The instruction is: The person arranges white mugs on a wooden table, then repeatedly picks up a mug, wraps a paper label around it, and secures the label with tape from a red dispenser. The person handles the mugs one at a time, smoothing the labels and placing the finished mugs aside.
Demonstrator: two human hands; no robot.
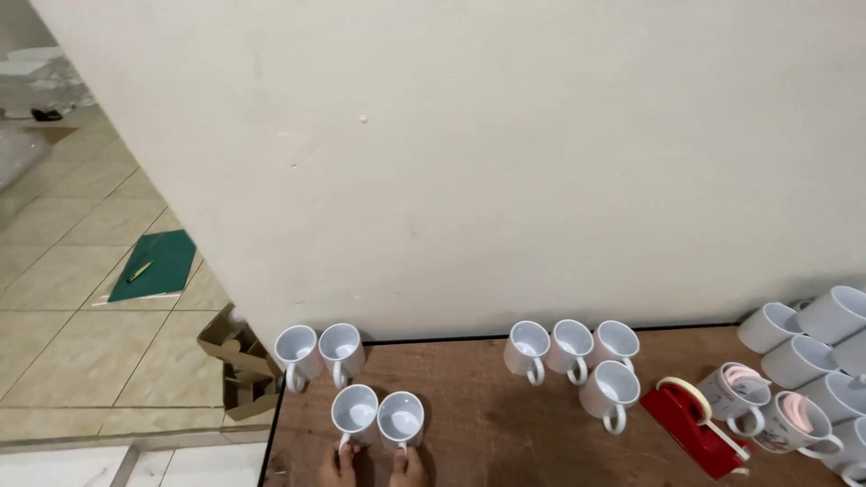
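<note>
Two white mugs gripped by their handles at the near table edge.
Left hand [338, 464] pinches the left mug [354, 414] handle, right hand [406, 467] the right mug [400, 419] handle; both upright, mouths up, handles toward the hands (mugs touching), two more mugs [319, 350] beyond them.

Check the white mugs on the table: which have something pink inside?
The two patterned mugs just right of the red tape dispenser. Each holds a pink roll; every other mug that shows its inside looks empty.
</note>
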